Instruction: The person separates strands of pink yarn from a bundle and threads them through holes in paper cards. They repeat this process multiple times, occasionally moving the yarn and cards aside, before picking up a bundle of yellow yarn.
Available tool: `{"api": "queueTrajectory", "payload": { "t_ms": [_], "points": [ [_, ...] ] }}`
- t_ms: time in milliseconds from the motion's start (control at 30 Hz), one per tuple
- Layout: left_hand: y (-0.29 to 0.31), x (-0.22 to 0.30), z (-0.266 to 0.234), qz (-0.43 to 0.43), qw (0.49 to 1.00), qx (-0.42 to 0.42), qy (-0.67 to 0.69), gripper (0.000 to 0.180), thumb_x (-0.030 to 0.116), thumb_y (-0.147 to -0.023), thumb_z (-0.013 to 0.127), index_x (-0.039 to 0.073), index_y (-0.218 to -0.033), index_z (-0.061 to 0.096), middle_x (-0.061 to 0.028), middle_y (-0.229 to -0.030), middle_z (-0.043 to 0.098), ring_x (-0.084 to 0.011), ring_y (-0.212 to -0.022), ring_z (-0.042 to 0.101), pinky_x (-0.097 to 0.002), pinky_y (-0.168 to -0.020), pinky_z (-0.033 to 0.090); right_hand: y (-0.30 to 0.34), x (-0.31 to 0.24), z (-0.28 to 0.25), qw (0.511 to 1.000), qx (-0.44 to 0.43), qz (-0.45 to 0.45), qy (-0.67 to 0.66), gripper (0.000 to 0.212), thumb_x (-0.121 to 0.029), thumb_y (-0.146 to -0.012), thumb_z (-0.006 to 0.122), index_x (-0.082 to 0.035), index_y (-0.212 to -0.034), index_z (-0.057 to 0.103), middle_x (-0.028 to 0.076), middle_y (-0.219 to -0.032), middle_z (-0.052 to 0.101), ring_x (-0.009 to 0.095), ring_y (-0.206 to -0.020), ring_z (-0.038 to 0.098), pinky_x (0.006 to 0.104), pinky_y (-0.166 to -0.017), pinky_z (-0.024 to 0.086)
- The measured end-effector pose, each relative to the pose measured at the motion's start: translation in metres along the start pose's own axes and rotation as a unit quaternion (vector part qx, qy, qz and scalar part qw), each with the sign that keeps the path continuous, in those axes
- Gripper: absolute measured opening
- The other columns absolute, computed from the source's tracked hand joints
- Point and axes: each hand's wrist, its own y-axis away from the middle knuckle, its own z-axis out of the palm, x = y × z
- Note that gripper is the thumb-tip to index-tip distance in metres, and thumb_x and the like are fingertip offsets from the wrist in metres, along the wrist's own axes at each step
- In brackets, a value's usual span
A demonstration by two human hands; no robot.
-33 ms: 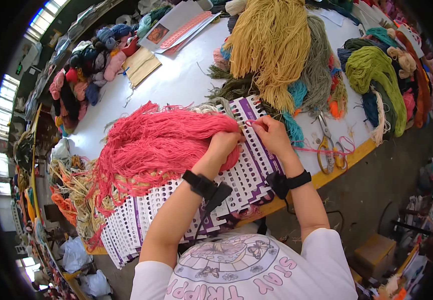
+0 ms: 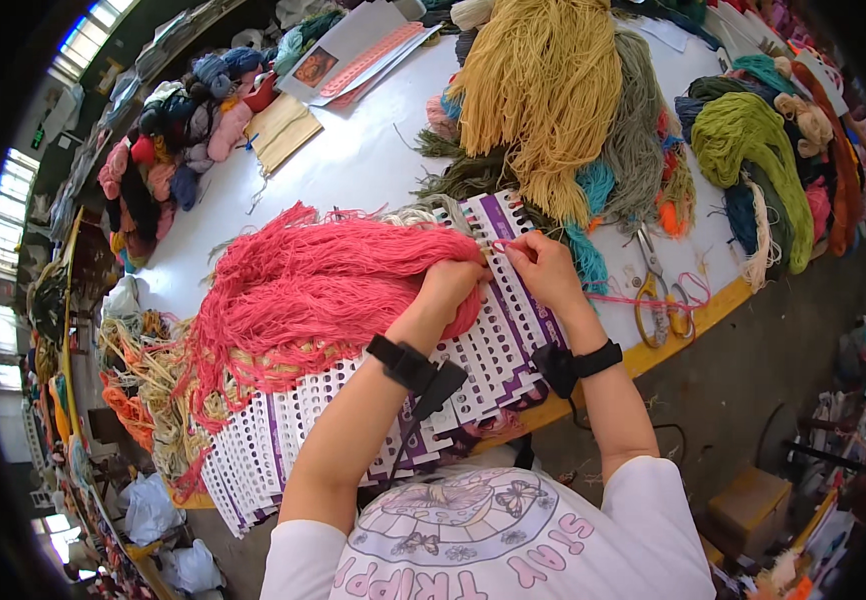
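A thick pink skein of yarn [image 2: 333, 275] lies across overlapping white and purple cards with rows of holes [image 2: 488, 345]. My left hand [image 2: 453, 285] is closed round the skein's right end, its fingertips partly hidden. Just to the right, over the purple-banded card [image 2: 528, 295], my right hand [image 2: 548, 268] pinches a pink strand [image 2: 499, 244] between thumb and finger. Beside that hand, a loose pink thread [image 2: 643, 299] trails over the table towards yellow-handled scissors [image 2: 651, 305], which lie near the front edge.
Mustard yarn [image 2: 543, 100] and grey yarn [image 2: 633, 130] are heaped beyond my hands. Green yarn [image 2: 753, 145] lies at the right. Papers [image 2: 358, 55], a wooden board [image 2: 285, 132] and coloured hanks [image 2: 183, 130] sit at the far left. The wooden table edge [image 2: 723, 302] runs along the front.
My left hand has shifted very slightly right with the end of the pink skein. My right hand stays in place with the strand.
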Motion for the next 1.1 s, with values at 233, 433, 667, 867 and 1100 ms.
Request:
{"api": "queueTrajectory", "payload": {
  "t_ms": [233,433,667,867,1100],
  "points": [
    [-0.016,-0.007,0.002,-0.008,0.998,-0.069,-0.004,0.008,0.002,-0.076,0.050,0.002,-0.081,0.055,-0.0072,-0.071,0.056,-0.0140,-0.050,0.049,-0.0258,-0.045,0.039,0.005,0.007,0.002,0.999,0.024,0.025,-0.040,0.015,-0.012,-0.075,0.061,0.001,-0.080,0.059,0.004,-0.063,0.055,0.009,-0.057,0.049,0.0240,-0.054,0.041],
    [-0.021,-0.008,0.002,-0.122,0.985,-0.086,0.090,0.004,0.006,-0.080,0.053,0.004,-0.082,0.057,-0.0042,-0.065,0.054,-0.0114,-0.049,0.049,-0.0234,-0.044,0.041,0.005,0.012,0.004,0.997,0.023,-0.016,-0.079,0.013,-0.009,-0.072,0.064,0.001,-0.079,0.061,0.006,-0.067,0.055,0.010,-0.057,0.051,0.0233,-0.054,0.041],
    [-0.024,-0.017,0.005,-0.040,0.989,-0.092,0.107,0.006,0.011,-0.080,0.057,0.005,-0.082,0.058,-0.0030,-0.064,0.053,-0.0115,-0.048,0.049,-0.0237,-0.043,0.041,0.005,0.010,0.002,0.992,-0.028,-0.013,-0.121,0.012,-0.008,-0.071,0.066,-0.001,-0.081,0.064,0.004,-0.069,0.055,0.010,-0.058,0.051,0.0218,-0.055,0.040],
    [-0.013,0.003,-0.008,-0.044,0.985,-0.024,0.163,0.012,0.015,-0.076,0.056,0.004,-0.077,0.060,-0.0010,-0.064,0.054,-0.0110,-0.047,0.046,-0.0233,-0.043,0.039,0.014,0.003,0.004,0.998,0.022,0.011,-0.052,0.013,-0.010,-0.074,0.064,-0.001,-0.084,0.064,0.000,-0.068,0.051,0.007,-0.059,0.047,0.0203,-0.054,0.038],
    [-0.019,-0.022,-0.018,0.106,0.973,-0.204,0.003,0.022,0.020,-0.082,0.056,0.003,-0.095,0.059,-0.0023,-0.084,0.060,-0.0095,-0.058,0.051,-0.0220,-0.051,0.042,0.007,0.002,0.014,1.000,0.005,0.021,0.012,0.024,-0.024,-0.084,0.054,0.000,-0.082,0.059,0.004,-0.065,0.050,0.011,-0.057,0.048,0.0241,-0.054,0.040]
  ]
}}
